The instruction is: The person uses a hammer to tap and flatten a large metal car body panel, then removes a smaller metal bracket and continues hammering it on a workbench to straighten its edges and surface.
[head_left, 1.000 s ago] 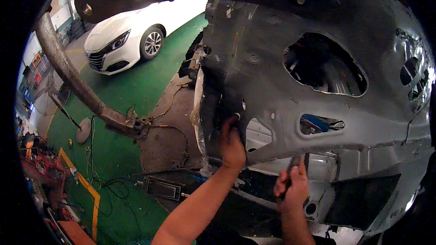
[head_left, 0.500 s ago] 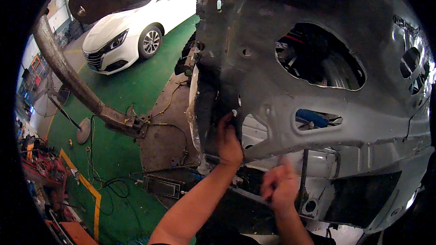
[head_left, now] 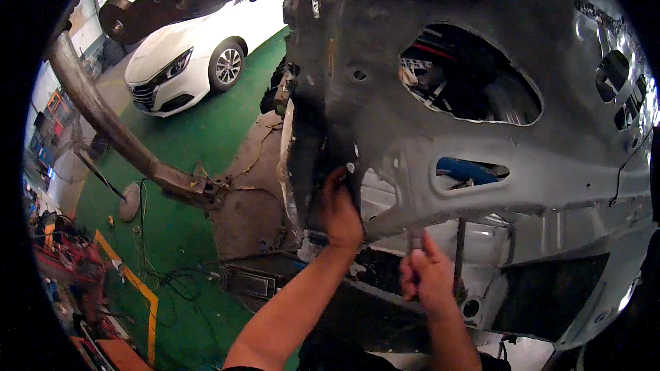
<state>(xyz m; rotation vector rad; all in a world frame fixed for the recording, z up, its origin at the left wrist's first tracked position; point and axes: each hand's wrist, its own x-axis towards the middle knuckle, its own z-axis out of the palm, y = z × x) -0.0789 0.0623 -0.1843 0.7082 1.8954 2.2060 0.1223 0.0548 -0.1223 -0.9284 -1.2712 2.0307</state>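
Note:
A large grey car body panel (head_left: 385, 110) with cut-out openings stands in front of me. My left hand (head_left: 342, 213) reaches up against the dark recessed strip (head_left: 307, 165) along the panel's left side. Its fingers are stretched out, and the tips lie in shadow just below a small bright hole (head_left: 350, 167). Lower and to the right is my right hand (head_left: 430, 273), below the panel's lower edge. Its fingers are curled, with a dim greyish shape above them; what they hold, if anything, I cannot make out.
A thick metal arm (head_left: 103, 110) curves down at the left to a brown metal plate (head_left: 247, 216). Beyond it a white car (head_left: 185, 62) is parked on the green floor (head_left: 185, 137). Cables (head_left: 175, 282) and red clutter (head_left: 65, 261) lie at lower left.
My view has shifted slightly, so the panel sits further left. The left hand keeps its place on the dark strip. My right hand's blur has eased, and its fingers show more clearly.

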